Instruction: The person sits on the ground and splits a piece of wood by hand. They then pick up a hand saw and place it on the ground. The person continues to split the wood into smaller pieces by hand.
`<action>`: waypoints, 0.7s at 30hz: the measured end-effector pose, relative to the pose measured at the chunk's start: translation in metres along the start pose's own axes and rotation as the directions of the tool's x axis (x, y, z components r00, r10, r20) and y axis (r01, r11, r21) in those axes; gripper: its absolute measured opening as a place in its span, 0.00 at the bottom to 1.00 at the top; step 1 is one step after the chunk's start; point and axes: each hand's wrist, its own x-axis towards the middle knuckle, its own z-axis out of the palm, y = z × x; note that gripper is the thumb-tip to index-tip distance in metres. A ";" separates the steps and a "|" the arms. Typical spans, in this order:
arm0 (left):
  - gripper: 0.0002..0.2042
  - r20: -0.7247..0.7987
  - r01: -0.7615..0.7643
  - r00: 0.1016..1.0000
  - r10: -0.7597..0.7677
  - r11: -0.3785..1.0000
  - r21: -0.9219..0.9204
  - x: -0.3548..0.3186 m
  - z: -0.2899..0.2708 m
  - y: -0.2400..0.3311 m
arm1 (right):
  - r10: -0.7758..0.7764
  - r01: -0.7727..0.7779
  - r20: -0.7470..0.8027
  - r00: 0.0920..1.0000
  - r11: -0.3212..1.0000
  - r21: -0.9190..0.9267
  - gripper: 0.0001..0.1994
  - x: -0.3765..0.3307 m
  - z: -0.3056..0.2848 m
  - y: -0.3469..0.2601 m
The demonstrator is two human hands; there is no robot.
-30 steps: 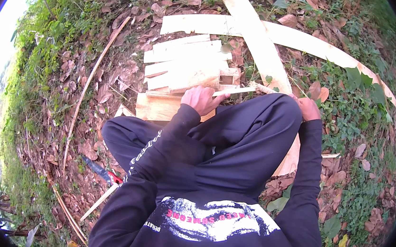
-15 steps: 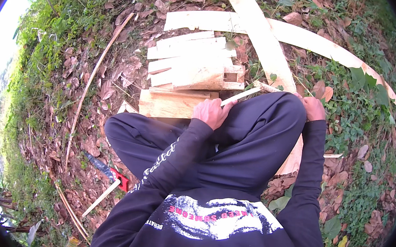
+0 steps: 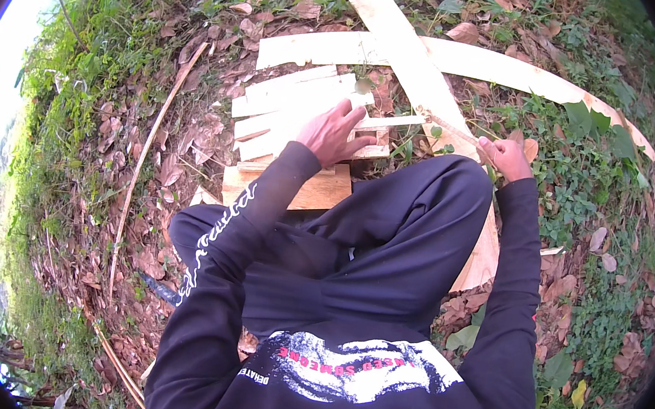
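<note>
My left hand [image 3: 336, 136] is over the stack of pale wooden boards [image 3: 272, 124], its thumb and fingers apart. The left end of a thin wood strip [image 3: 394, 122] is at its fingertips; I see no firm grip on it. My right hand [image 3: 510, 159] is closed on one end of a thin brownish stick [image 3: 453, 130], to the right of my raised knee. The strip and the stick meet at a frayed-looking point above the long board; whether they are one cracked piece I cannot tell.
A long pale board [image 3: 387, 33] crosses a curved-looking one [image 3: 506, 66] beyond my knees. A thicker block [image 3: 321, 190] lies before my crossed legs. At left, a long thin stick [image 3: 147, 155] rests on dry leaves, and a dark tool [image 3: 155, 288] is partly behind my sleeve.
My left hand has moved forward and left from my lap over the boards, its fingers spreading. The strip has swung up with it. My right hand has come slightly forward, showing more of the stick.
</note>
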 end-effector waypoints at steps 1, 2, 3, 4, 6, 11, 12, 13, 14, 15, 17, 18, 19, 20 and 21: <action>0.20 0.010 -0.052 0.999 0.052 0.998 0.020 0.007 0.000 -0.008 | -0.072 0.070 -0.033 0.997 0.995 -0.072 0.35 -0.001 -0.012 -0.011; 0.19 0.019 -0.106 0.994 0.105 0.994 0.038 0.015 0.004 -0.019 | -0.146 0.136 -0.063 0.987 0.979 -0.150 0.34 -0.003 -0.022 -0.027; 0.19 0.028 -0.164 0.986 0.163 0.985 0.048 0.024 0.001 -0.021 | -0.214 0.189 -0.089 0.973 0.954 -0.234 0.33 -0.006 -0.031 -0.038; 0.19 0.052 -0.139 0.989 0.137 0.990 0.033 0.029 -0.003 -0.023 | -0.236 0.191 -0.095 0.967 0.919 -0.345 0.32 -0.008 -0.035 -0.047; 0.21 0.086 -0.122 0.989 0.121 0.993 0.002 0.037 -0.009 -0.029 | -0.313 0.249 -0.084 0.946 0.867 -0.432 0.31 -0.009 -0.035 -0.051; 0.27 0.307 -0.146 0.941 0.139 0.989 -0.001 0.039 -0.024 -0.039 | -0.494 0.393 -0.049 0.868 0.745 -0.539 0.30 0.002 -0.032 -0.060; 0.28 0.327 -0.138 0.937 0.126 0.990 0.015 0.038 -0.024 -0.041 | -0.514 0.409 -0.060 0.856 0.742 -0.531 0.32 0.003 -0.032 -0.062; 0.29 0.298 -0.159 0.944 0.143 0.987 0.030 0.036 -0.022 -0.042 | -0.455 0.374 -0.034 0.890 0.771 -0.516 0.33 0.005 -0.031 -0.062; 0.29 0.269 -0.179 0.950 0.160 0.983 0.047 0.034 -0.020 -0.042 | -0.395 0.338 -0.008 0.919 0.797 -0.501 0.34 0.006 -0.030 -0.062; 0.29 0.240 -0.198 0.954 0.177 0.978 0.066 0.032 -0.018 -0.043 | -0.333 0.300 0.020 0.943 0.820 -0.487 0.35 0.008 -0.029 -0.063; 0.29 0.242 -0.170 0.960 0.144 0.981 0.089 0.034 -0.014 -0.041 | -0.262 0.237 0.021 0.965 0.832 -0.501 0.37 0.012 -0.024 -0.057; 0.28 0.242 -0.155 0.962 0.127 0.983 0.101 0.035 -0.013 -0.040 | -0.226 0.205 0.021 0.974 0.836 -0.508 0.37 0.014 -0.022 -0.054; 0.28 0.270 -0.147 0.956 0.116 0.985 0.095 0.034 -0.010 -0.039 | -0.199 0.194 0.045 0.979 0.845 -0.499 0.38 0.015 -0.019 -0.051; 0.28 0.298 -0.139 0.948 0.106 0.986 0.090 0.031 -0.006 -0.038 | -0.171 0.182 0.068 0.983 0.853 -0.489 0.38 0.014 -0.018 -0.049; 0.27 0.326 -0.131 0.940 0.097 0.988 0.085 0.028 -0.001 -0.038 | -0.143 0.170 0.092 0.985 0.861 -0.480 0.38 0.013 -0.016 -0.046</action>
